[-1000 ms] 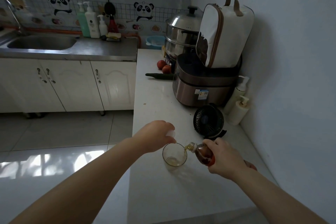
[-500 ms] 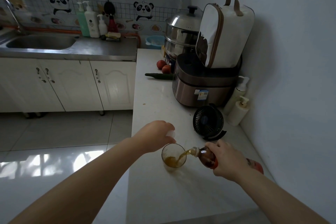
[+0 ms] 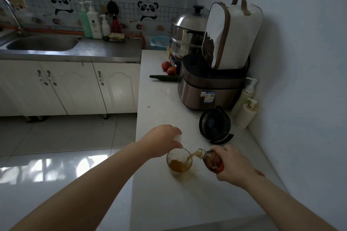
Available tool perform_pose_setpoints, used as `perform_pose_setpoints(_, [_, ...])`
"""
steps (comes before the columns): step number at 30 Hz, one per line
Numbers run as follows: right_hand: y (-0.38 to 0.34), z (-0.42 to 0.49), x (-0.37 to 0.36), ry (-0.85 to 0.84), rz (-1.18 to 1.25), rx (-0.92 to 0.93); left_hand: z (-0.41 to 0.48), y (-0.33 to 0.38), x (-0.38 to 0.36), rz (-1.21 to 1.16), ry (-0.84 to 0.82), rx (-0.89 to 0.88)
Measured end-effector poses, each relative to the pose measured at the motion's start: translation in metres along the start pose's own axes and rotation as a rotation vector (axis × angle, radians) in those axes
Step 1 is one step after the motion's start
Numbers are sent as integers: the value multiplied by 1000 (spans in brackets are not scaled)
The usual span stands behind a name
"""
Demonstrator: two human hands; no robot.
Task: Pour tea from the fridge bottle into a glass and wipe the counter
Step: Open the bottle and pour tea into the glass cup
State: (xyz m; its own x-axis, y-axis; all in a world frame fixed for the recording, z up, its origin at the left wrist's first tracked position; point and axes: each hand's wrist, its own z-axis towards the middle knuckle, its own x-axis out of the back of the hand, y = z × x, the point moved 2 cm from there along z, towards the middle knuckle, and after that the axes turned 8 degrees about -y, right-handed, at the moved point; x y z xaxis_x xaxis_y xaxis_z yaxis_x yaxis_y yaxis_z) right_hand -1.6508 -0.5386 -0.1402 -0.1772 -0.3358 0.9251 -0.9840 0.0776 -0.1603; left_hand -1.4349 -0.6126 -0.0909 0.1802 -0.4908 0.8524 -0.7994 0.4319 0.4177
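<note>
white counter [image 3: 169, 202]: right hand [image 3: 231, 165] clamped on tilted bottle [image 3: 211, 161], tea streaming into glass [image 3: 179, 162]; left hand [image 3: 163, 140] curled over white cap.

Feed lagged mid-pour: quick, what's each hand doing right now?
Left hand: closed on a small white object, beside the glass.
Right hand: closed on the tilted tea bottle.

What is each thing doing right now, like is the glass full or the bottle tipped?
Glass: upright on the counter, partly filled with tea.
Bottle: tipped, uncapped, pouring into the glass.
Right hand: gripping the bottle.
Left hand: closed on something white, beside the glass rim.
Fan: standing; running or not, unclear.
Steamer: lid on.
</note>
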Motion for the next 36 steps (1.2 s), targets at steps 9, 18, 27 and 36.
perform_pose_setpoints(9, [-12,0,5,70,159,52,4,18,3,46,-12,-38])
perform_pose_setpoints(18, [-22,-3,18,109,278,72,9,34,15,49,10,-62])
perform_pose_setpoints(27, [-28,0,18,25,50,13,3,23,18,65,15,-17])
perform_pose_setpoints(36, [-26,1,9,-50,-72,-13,0,15,13,45,2,-1])
